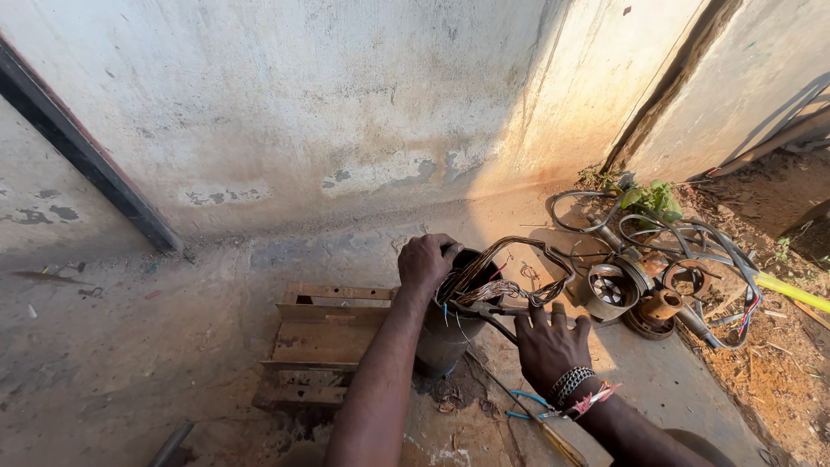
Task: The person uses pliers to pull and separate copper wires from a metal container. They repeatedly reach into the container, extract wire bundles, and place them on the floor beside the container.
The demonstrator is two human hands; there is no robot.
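The left hand [425, 262] had its grip pinched on the rim of a dark cylindrical motor housing [445, 333] that stood upright on the concrete floor [130, 346], just at 3 o'clock of a rusty metal frame [324, 342]. The right hand [547, 344] lay at 4 o'clock of the housing, its grip curled around a dark rod-like tool [497, 324], fingers partly hidden. A loop of copper winding wire [519, 268] rose from the housing's mouth and arched toward 2 o'clock, crossing between both hands. Farther at 3 o'clock lay rusty pump parts [644, 294] tangled in grey cables [692, 238], beside a yellow hose [791, 291]. The stained wall [346, 104] stood at 12 o'clock.
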